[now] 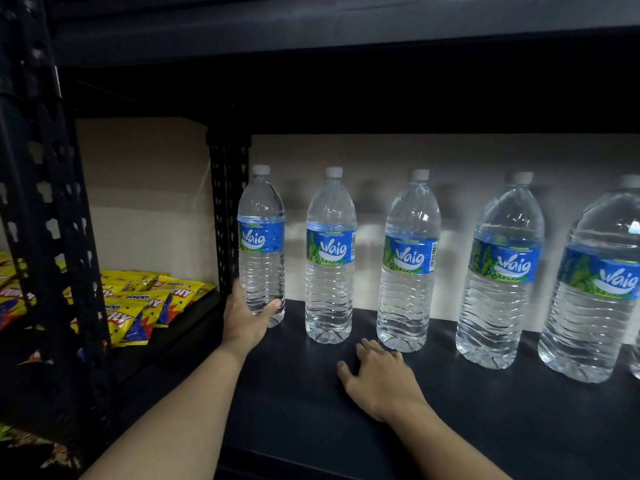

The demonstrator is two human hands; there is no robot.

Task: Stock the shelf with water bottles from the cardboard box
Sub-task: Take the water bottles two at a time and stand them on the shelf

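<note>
Left hand [246, 318] had its fingers wrapped low round the end bottle [261, 258], probably squaring it with the row [408, 258] to their right. Right hand [381, 379] lay flat on the shelf [298, 427], fingers loose and empty, just short of that row. Bracing, I guess.

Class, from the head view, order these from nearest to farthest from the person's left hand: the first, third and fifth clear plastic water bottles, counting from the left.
1. First clear plastic water bottle, far left, gripped by the left hand.
2. Third bottle, mid-row, to its right.
3. Fifth bottle, far right of the row.
</note>
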